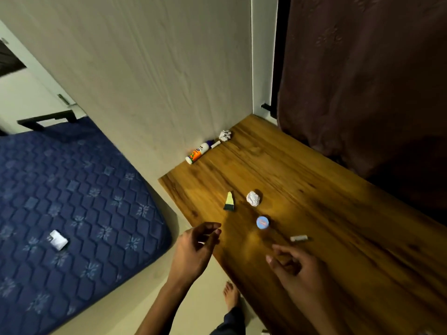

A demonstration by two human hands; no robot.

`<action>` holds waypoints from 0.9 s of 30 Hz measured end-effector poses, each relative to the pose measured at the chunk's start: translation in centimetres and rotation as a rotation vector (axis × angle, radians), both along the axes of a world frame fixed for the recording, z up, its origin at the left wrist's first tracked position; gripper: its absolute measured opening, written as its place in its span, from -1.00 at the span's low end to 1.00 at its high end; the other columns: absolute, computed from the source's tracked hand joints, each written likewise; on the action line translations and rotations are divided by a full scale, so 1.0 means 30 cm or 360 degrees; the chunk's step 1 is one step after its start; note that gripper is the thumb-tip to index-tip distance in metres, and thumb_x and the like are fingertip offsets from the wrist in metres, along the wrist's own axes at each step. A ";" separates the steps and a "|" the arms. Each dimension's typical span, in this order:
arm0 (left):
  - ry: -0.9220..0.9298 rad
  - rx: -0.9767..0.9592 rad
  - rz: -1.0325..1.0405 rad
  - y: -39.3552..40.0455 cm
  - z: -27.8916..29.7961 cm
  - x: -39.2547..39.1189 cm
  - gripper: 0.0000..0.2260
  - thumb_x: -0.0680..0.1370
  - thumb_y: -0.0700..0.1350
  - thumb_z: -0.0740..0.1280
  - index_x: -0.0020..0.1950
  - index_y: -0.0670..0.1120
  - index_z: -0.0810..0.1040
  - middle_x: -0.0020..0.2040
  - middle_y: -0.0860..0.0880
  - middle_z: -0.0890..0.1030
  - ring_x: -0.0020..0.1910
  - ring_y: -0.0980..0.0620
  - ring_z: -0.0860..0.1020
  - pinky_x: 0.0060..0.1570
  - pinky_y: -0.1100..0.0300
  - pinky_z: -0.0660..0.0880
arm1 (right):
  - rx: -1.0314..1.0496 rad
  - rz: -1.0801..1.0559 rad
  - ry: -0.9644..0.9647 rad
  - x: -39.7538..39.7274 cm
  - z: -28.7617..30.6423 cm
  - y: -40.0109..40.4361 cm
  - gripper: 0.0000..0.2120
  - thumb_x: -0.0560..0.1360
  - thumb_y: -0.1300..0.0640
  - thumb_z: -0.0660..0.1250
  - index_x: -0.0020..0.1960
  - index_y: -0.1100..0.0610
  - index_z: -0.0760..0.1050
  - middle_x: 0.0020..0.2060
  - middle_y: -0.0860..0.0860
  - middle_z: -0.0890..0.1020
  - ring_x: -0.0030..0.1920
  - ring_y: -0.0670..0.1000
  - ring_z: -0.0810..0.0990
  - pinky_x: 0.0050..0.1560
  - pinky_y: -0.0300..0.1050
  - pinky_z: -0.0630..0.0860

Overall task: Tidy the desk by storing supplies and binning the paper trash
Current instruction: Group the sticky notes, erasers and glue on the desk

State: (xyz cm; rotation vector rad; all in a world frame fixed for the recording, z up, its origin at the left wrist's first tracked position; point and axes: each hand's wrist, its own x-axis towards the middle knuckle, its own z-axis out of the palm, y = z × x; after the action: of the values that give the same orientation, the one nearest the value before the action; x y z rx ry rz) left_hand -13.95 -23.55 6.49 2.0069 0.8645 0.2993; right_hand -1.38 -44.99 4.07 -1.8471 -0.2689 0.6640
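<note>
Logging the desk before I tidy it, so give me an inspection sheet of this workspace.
Surface: wooden desk, bare grain showing.
Job's things: glue bottle lying by the wall; two crumpled paper balls, far and near; blue round lid; small white stick; yellow-green wedge.
Clutter: nothing seen beyond these.
Hands: left hand and right hand hover, loosely curled, holding nothing.
Cables: nothing seen.
Surroundings: blue mattress with a small silver object; dark curtain.

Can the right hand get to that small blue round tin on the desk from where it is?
Probably yes. The right hand hovers empty over the desk just short of the blue tin, with only bare wood between them.
</note>
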 end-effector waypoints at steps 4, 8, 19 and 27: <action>0.0071 0.0180 -0.0139 0.235 -0.033 0.103 -0.79 0.62 0.05 0.38 0.22 0.05 0.66 0.08 0.19 0.70 -0.01 0.31 0.66 -0.13 0.41 0.60 | -0.0053 0.0015 0.0034 0.068 0.004 0.209 -0.76 0.43 0.12 0.55 0.05 -0.06 0.62 0.00 -0.16 0.65 0.00 -0.11 0.59 -0.21 -0.37 0.48; 0.0276 0.0437 -0.0308 0.452 -0.067 0.258 -0.74 0.61 0.08 0.40 0.27 0.06 0.63 0.03 0.18 0.71 -0.18 0.41 0.61 -0.25 0.54 0.49 | -0.0096 0.0064 0.0044 0.125 -0.010 0.382 -0.75 0.46 0.08 0.53 0.11 -0.05 0.61 0.06 -0.17 0.62 0.04 -0.14 0.57 -0.16 -0.37 0.45; 0.0760 0.0905 -0.0273 0.875 -0.197 0.821 -0.61 0.59 0.14 0.34 0.26 -0.11 0.59 0.10 -0.17 0.66 0.05 -0.19 0.63 0.02 0.03 0.52 | -0.0316 -0.0166 -0.0063 0.230 -0.025 0.457 -0.76 0.43 0.06 0.55 0.09 -0.06 0.66 0.00 -0.22 0.67 0.07 -0.19 0.60 -0.04 -0.32 0.51; 0.0594 0.0893 -0.0373 1.058 -0.353 1.044 -0.69 0.59 0.07 0.27 0.25 -0.04 0.58 0.08 -0.15 0.68 0.05 -0.24 0.67 0.08 -0.02 0.61 | -0.0613 -0.0445 0.0000 0.261 -0.043 0.304 -0.80 0.43 -0.05 0.54 0.04 -0.16 0.63 -0.06 -0.27 0.63 -0.03 -0.23 0.61 -0.12 -0.44 0.44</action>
State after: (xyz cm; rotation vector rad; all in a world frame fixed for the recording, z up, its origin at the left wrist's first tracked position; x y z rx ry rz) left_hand 17.37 8.18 -4.10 2.7212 0.8154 0.0274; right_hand 6.45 -35.88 2.79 -2.1978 0.1280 0.5464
